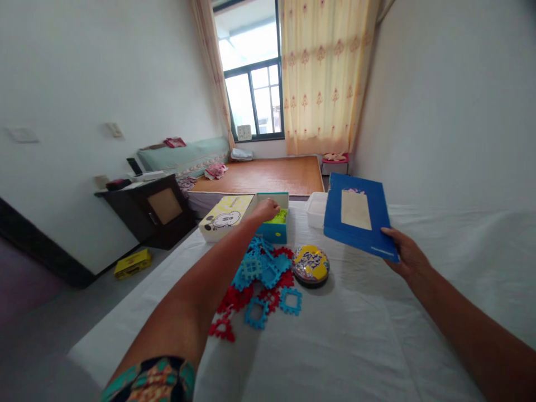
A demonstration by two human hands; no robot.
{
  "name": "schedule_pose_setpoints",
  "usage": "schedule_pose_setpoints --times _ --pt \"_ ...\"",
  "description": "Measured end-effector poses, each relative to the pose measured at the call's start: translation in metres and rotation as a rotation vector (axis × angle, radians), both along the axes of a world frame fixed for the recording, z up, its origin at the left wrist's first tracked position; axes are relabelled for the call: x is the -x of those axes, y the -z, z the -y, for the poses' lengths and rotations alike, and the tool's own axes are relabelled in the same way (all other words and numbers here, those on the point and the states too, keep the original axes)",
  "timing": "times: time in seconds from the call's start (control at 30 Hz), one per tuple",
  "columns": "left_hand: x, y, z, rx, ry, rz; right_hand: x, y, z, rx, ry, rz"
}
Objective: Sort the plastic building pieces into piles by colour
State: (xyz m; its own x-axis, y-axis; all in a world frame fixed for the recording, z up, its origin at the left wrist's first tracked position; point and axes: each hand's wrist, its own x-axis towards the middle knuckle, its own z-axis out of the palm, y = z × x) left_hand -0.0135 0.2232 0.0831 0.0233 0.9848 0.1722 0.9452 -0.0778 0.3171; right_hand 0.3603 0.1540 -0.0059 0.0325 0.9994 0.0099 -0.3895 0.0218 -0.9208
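My left hand [267, 210] reaches over a small teal box [274, 233] that holds bright green pieces [278, 216]. Its fingers are curled closed, and what they hold, if anything, is hidden. Off to the right, my right hand [404, 252] grips the lower right corner of a flat blue cardboard panel [377, 201] with a beige rectangle on it, raised at a tilt above the white cloth. Blue interlocking plastic pieces [270, 272] and red ones [224, 328] lie in a pile under my left forearm. Beside them sits a round yellow-topped tin [312, 263].
A cartoon-printed white and yellow box [228, 215] touches the teal box's left side. Partly behind the blue panel stands a white plastic container [316, 209]. A yellow box [133, 263] lies on the floor near a dark cabinet [146, 209]. Beyond is a bed [272, 173].
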Motion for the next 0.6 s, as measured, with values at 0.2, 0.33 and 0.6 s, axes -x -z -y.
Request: schedule_pose_setpoints --times 0.2,0.33,0.6 --pt "-0.038 0.013 -0.046 0.066 -0.05 -0.092 -0.006 0.007 0.0 -0.027 -0.014 -0.069" --pt "-0.04 0.014 -0.057 0.075 -0.075 -0.142 -0.004 0.006 -0.001 -0.013 -0.02 -0.099" --pt "-0.018 -0.027 -0.016 -0.204 -0.103 -0.118 -0.002 0.01 0.001 -0.031 -0.015 -0.061"
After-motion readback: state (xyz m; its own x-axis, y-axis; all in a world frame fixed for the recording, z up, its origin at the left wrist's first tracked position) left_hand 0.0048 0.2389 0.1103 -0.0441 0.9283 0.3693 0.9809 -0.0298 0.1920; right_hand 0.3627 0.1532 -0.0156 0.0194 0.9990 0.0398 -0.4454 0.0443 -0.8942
